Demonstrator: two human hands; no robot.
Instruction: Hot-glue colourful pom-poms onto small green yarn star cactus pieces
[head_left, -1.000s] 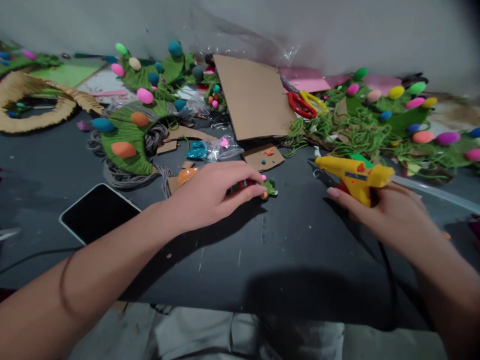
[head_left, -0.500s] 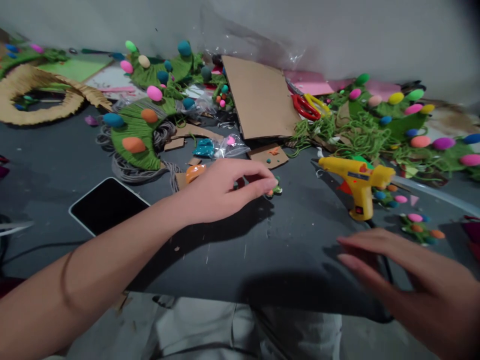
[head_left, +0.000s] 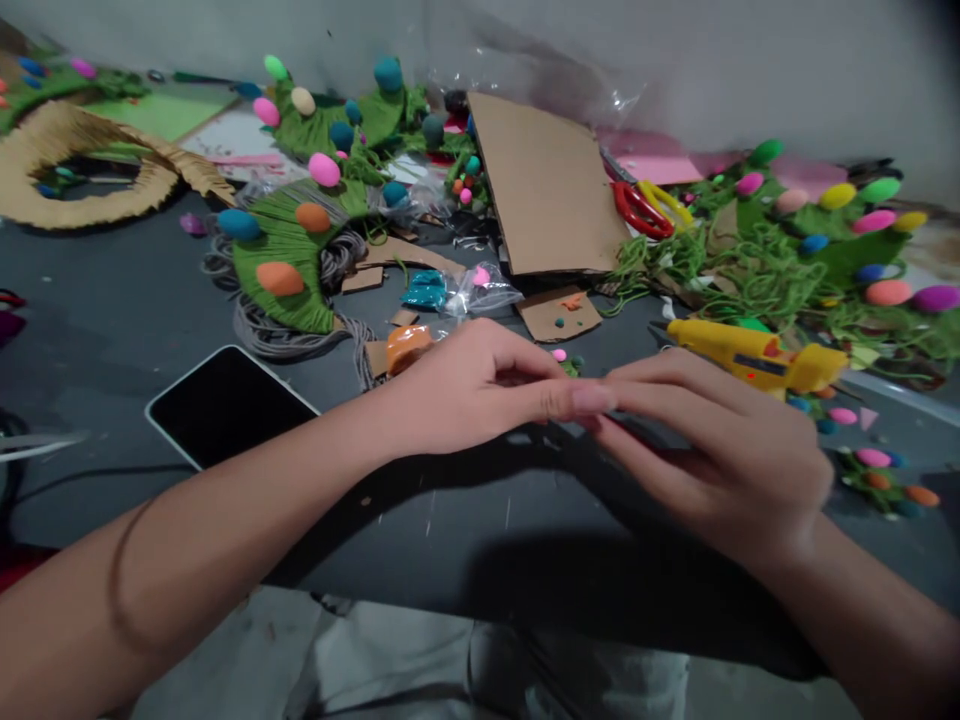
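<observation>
Near the middle of the dark table, my left hand (head_left: 480, 390) has its thumb and fingers pressed together. The fingertips of my right hand (head_left: 712, 440) meet them from the right, also pinched. Whatever lies between the fingertips is hidden. Just beyond the fingers shows part of a small green piece with a pink ball (head_left: 559, 356); whether a hand touches it I cannot tell. A yellow glue gun (head_left: 750, 352) lies behind my right hand, which covers its handle.
A phone (head_left: 229, 405) lies left of my left forearm. Behind the hands are a cardboard sheet (head_left: 551, 190), red and yellow scissors (head_left: 641, 208), a green yarn crescent (head_left: 289, 265) and green yarn (head_left: 750, 270). A straw-coloured ring (head_left: 90, 210) is at the far left.
My right hand has moved left and up to my left hand, and its fingers have closed. My left hand has stayed nearly in place. The view has shifted slightly.
</observation>
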